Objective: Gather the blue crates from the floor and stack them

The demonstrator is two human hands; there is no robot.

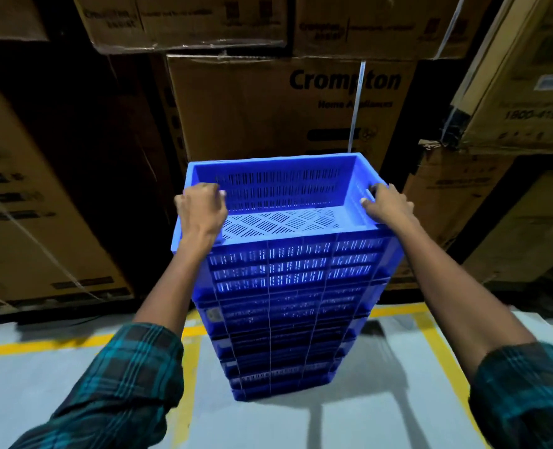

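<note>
Top crate: a blue slatted crate (281,202), empty, sitting on top of the stack and roughly square with it.
Stack: a tall column of blue crates (285,322) standing on the floor, in front of the cardboard boxes.
Left hand: the left hand (202,210) is curled closed over the top crate's left rim, fingers hooked inside the wall.
Right hand: the right hand (387,205) is closed on the right rim near the handle slot, fingers wrapped over the edge.
Sleeves: both forearms come out of rolled-up dark green checked sleeves (129,380).
Floor: pale grey floor (58,380) with yellow lines (437,348) running beside and behind the stack.
Background: large brown cardboard boxes (288,105) piled high, one printed "Crompton Home Appliances", just behind the stack.
</note>
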